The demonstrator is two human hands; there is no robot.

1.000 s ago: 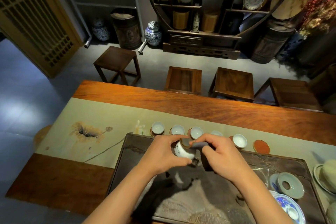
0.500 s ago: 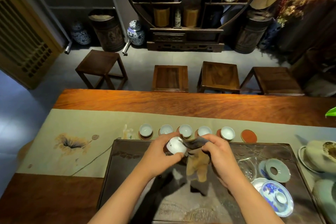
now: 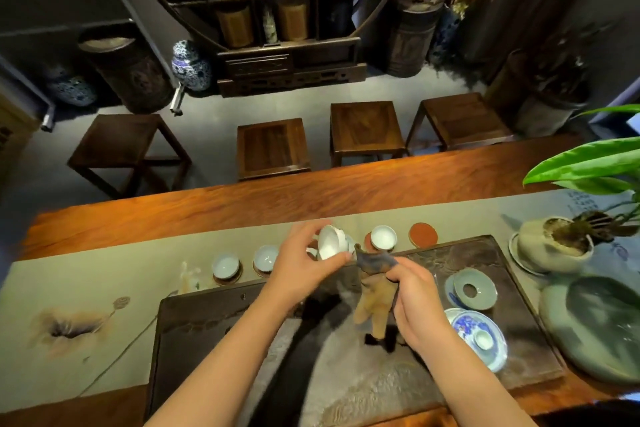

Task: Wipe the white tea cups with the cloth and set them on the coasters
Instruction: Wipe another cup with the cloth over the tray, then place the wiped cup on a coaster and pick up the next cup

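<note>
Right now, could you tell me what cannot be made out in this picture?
- Head view: the row's middle cups and coasters are hidden behind the left hand and its tilted white tea cup.
- The brown cloth is partly covered by the right hand.
- The grey-green stone basin is cut off by the right edge.

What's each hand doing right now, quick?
Left hand: holding a white tea cup, tilted.
Right hand: holding the cloth.
</note>
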